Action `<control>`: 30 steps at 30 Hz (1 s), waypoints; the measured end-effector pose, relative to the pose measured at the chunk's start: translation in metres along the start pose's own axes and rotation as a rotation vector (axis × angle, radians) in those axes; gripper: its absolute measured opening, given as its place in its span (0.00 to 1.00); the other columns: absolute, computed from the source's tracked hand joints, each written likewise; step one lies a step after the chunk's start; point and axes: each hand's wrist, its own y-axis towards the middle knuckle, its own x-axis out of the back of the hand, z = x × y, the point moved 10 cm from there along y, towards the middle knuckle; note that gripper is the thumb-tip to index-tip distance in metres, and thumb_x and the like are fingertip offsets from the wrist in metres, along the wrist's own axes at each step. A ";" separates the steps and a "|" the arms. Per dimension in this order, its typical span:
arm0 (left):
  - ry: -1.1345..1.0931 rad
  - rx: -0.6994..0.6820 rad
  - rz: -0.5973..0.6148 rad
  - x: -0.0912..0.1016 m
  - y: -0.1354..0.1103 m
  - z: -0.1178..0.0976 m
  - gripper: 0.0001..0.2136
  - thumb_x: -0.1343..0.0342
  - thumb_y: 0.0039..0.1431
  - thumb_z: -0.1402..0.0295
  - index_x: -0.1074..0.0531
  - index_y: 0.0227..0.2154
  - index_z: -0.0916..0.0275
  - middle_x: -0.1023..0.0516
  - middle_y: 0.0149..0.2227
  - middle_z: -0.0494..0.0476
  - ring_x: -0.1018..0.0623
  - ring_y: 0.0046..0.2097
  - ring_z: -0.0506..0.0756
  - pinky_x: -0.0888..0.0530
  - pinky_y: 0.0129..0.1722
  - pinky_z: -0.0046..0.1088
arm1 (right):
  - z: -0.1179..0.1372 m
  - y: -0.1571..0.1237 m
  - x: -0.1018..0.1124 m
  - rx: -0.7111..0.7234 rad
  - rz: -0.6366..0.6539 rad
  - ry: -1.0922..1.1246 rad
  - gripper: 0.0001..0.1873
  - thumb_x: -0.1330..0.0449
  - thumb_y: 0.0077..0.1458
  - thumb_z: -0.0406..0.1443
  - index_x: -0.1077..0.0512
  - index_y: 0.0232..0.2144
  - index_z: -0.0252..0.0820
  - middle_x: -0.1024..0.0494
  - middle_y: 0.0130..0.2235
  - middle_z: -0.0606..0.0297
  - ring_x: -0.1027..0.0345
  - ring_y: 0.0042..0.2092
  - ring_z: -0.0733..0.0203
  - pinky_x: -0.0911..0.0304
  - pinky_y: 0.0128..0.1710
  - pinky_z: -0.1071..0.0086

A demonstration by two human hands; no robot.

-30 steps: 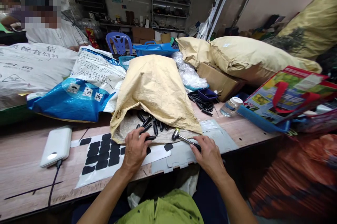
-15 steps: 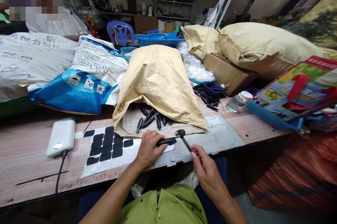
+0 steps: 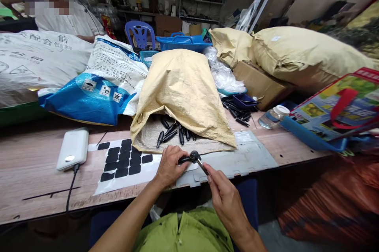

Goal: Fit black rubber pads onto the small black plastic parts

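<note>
My left hand (image 3: 171, 167) is closed on a slim black tube-shaped part (image 3: 184, 160), held down low over the table's front edge. My right hand (image 3: 222, 191) grips the metal handle of a tool with a round dark head (image 3: 194, 156). That head overlaps the right end of the black part; whether they touch I cannot tell. Just beyond, several similar black parts (image 3: 170, 135) lie in the mouth of a tan woven sack (image 3: 180, 82). Left of my left hand is a white sheet (image 3: 102, 188) bearing rounded black squares (image 3: 121, 164).
A white power bank (image 3: 72, 147) with a cable stands at left on the wooden table (image 3: 38, 189). A grey board (image 3: 251, 153) lies at right, near a lidded clear jar (image 3: 272, 117) and a pile of black parts (image 3: 237, 109). Filled sacks line the back; a person is at far left.
My right hand has moved left, bringing the tool's head over the end of the black part. My left hand keeps its hold. The view has shifted slightly.
</note>
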 end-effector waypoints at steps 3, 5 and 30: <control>-0.010 0.003 0.001 0.001 0.000 0.000 0.06 0.35 0.58 0.66 0.22 0.38 0.57 0.24 0.37 0.55 0.30 0.45 0.60 0.36 0.45 0.38 | 0.008 0.002 -0.005 0.022 0.019 0.025 0.23 0.52 0.71 0.34 0.34 0.64 0.49 0.22 0.49 0.59 0.25 0.50 0.58 0.29 0.51 0.67; -0.018 0.009 0.005 0.001 0.001 0.001 0.05 0.36 0.57 0.67 0.23 0.36 0.57 0.24 0.36 0.55 0.30 0.44 0.60 0.36 0.45 0.38 | 0.011 0.002 -0.010 0.018 0.035 0.020 0.23 0.52 0.70 0.35 0.33 0.63 0.50 0.21 0.46 0.59 0.24 0.48 0.57 0.28 0.50 0.67; -0.143 -0.015 0.115 0.003 0.000 0.001 0.20 0.60 0.74 0.61 0.29 0.30 0.59 0.26 0.33 0.53 0.32 0.41 0.57 0.37 0.47 0.38 | 0.026 0.069 -0.012 0.208 0.107 0.038 0.28 0.41 0.60 0.32 0.33 0.62 0.48 0.32 0.58 0.55 0.38 0.60 0.50 0.40 0.61 0.54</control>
